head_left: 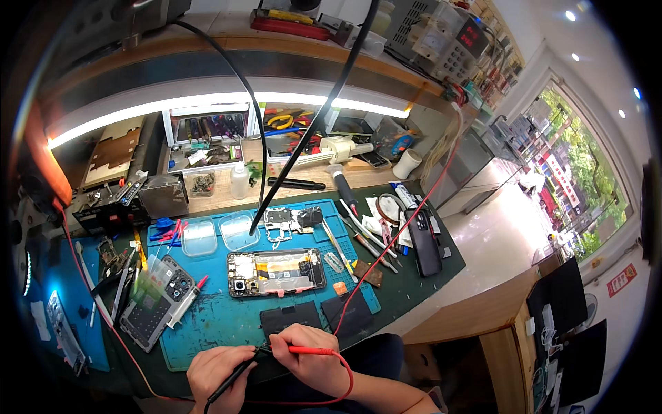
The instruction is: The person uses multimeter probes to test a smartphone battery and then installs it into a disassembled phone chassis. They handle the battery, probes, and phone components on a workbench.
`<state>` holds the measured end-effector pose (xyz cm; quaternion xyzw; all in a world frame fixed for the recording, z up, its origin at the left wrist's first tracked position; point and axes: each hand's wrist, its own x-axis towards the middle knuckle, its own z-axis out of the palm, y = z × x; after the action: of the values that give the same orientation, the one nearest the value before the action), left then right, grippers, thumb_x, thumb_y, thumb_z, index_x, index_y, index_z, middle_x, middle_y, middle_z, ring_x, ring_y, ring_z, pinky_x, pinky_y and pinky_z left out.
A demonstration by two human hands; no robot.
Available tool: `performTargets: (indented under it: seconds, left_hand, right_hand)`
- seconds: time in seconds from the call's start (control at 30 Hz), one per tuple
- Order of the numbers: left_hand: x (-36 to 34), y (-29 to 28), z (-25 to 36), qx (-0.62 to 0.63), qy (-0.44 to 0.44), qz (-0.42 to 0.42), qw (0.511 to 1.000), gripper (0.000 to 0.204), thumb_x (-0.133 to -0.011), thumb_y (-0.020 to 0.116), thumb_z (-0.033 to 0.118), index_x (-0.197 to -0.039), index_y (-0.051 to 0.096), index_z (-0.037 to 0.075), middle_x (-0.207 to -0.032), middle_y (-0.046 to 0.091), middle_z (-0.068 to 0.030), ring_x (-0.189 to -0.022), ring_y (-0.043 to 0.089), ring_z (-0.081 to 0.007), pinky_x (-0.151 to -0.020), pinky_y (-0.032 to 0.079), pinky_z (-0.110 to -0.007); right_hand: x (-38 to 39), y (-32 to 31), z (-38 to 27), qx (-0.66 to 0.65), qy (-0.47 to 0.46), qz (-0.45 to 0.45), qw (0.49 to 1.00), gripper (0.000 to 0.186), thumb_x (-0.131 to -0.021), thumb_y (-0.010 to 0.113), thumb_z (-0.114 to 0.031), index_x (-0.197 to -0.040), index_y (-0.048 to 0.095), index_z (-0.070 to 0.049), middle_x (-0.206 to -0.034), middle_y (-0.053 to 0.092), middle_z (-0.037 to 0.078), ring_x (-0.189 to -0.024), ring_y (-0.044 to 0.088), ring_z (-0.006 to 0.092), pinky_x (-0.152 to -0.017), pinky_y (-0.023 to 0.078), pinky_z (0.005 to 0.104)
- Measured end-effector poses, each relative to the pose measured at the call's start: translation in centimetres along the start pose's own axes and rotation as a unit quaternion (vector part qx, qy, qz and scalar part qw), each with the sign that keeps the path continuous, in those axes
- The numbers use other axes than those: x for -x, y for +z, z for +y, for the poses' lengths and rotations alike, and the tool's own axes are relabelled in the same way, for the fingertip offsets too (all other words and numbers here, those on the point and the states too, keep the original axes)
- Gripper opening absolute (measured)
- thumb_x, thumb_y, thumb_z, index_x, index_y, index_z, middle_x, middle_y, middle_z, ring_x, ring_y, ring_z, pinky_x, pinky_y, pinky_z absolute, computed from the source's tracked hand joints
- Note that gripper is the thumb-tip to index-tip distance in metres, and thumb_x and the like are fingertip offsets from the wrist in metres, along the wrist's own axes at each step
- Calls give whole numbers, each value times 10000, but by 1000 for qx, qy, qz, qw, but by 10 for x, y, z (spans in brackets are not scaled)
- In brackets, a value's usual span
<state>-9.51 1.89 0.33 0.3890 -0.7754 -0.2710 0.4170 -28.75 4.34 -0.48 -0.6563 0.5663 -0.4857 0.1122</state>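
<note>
At the near edge of the bench, my left hand (212, 372) is closed round a black test probe (229, 386). Close beside it, my right hand (314, 362) grips a red test probe (312, 350), its lead curling back under the wrist. The fingertips of both hands nearly meet, and something small and dark sits between them, too unclear to name. Beyond the hands an opened phone (276, 272) lies on the blue work mat (200, 303), its inner parts and ribbon cables exposed. Two dark flat pieces, one a black rectangle (289, 317), lie between phone and hands.
Left of the phone are a phone back housing (148, 314), a syringe (189, 303) and clear plastic boxes (199, 237). Tweezers, brushes and a dark phone (423, 241) lie to the right. A black cable (317, 121) hangs across the view; red leads run along both sides.
</note>
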Motion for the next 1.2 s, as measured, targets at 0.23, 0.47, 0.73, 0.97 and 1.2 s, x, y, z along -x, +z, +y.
performTargets:
  seconds: [0.23,0.47,0.73,0.97,1.2]
  left_hand:
    - [1,-1,1,5,2,-1,1000,180,-788,811,23,-957,758,50,-974,800,-89,-885,739,-303,-796,545,-397]
    - [1,-1,-2,-6,19,-5,1000,208,-797,830,35,-992,767,69,-1004,800,-72,-912,755,-278,-788,553,-376]
    - [0,-6,-6,1,15,-16,1000,207,-823,833,47,-1016,761,69,-1032,801,-61,-942,758,-274,-803,552,-376]
    - [2,-5,-8,11,16,-16,1000,192,-838,827,59,-1017,757,67,-1046,808,-60,-937,757,-277,-810,545,-382]
    - [2,-3,-8,10,16,-16,1000,201,-835,833,54,-1022,761,72,-1043,809,-58,-946,759,-269,-816,544,-380]
  right_hand:
    - [3,1,1,6,2,-1,1000,225,-980,760,-147,-819,639,-48,-730,649,91,-608,654,273,-546,497,363]
    - [0,0,-2,26,-14,8,1000,217,-955,773,-128,-802,630,-68,-706,611,83,-600,647,272,-534,493,368]
    - [1,4,-1,15,16,-2,1000,202,-965,769,-138,-812,658,-68,-725,646,100,-602,641,301,-546,484,390]
    - [5,5,0,26,15,4,1000,211,-970,770,-144,-812,649,-73,-707,631,87,-577,615,277,-538,468,375]
    - [7,3,5,41,-5,0,999,238,-1005,727,-128,-799,643,-41,-707,662,74,-571,612,198,-533,478,324]
